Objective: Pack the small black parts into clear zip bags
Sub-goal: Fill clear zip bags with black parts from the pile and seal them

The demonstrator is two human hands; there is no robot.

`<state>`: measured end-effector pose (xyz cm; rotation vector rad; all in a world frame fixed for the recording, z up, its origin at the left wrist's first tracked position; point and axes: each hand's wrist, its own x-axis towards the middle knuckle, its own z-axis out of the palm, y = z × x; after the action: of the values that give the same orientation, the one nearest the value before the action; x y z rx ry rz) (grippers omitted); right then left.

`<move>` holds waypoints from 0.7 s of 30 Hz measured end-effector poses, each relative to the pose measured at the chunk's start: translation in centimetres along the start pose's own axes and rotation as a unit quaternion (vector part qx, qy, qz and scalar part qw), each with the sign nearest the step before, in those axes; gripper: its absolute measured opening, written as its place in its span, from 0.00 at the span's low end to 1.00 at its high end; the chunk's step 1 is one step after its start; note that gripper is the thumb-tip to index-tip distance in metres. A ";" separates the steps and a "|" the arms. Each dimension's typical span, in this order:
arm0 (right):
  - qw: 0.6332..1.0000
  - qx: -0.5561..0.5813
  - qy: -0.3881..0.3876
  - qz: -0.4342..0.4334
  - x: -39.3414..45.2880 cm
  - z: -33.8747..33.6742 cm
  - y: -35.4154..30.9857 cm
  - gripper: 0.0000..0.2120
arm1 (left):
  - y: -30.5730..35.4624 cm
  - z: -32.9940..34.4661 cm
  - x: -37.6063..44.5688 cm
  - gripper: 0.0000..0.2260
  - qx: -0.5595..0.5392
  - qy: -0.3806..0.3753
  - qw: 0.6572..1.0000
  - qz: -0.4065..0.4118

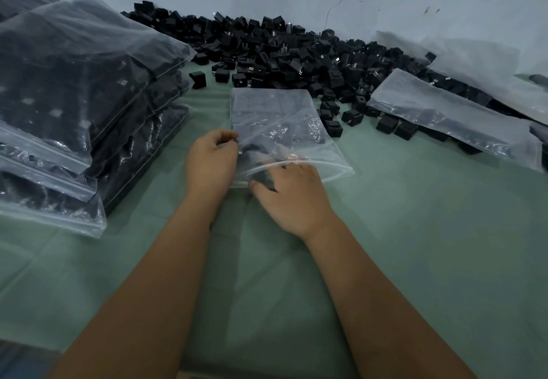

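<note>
While lying flat on the green cloth, clear zip bag with its mouth toward the hands, black parts showing dimly inside. Left hand at the bag's left edge, fingers curled and pinching the plastic. Right hand at the open mouth, fingertips reaching inside; grip unclear. Behind, heap of loose black parts along the wall. Far left, stack of filled bags; to the right, more bags resting on parts.

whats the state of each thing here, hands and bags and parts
left hand: pinches the bag's left edge
right hand: fingers inside the bag mouth
bag in the middle: open, partly filled, lying flat
stacked bags: filled, piled at left
loose black parts: heaped by the wall
empty bags: lying flat at right
</note>
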<state>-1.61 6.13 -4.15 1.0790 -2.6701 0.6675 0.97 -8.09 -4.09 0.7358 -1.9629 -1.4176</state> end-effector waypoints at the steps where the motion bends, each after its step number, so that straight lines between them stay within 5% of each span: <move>1: 1.000 0.003 -0.003 -0.007 -0.1 0.0 -0.1 0.16 | 0.1 0.0 0.0 0.11 0.005 -0.001 1.000 0.001; 18: 0.996 -0.038 -0.073 -0.044 -0.2 0.0 -0.2 0.29 | 0.1 -0.1 -0.1 0.10 0.039 -0.008 0.999 0.006; 21: 0.997 -0.022 -0.051 -0.060 -0.2 -0.3 -0.2 0.24 | 0.1 -0.1 -0.1 0.10 0.042 -0.006 0.999 0.007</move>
<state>-1.36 6.28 -3.92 1.2819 -2.6646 0.5429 1.11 -8.04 -3.96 0.7507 -2.0431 -1.3398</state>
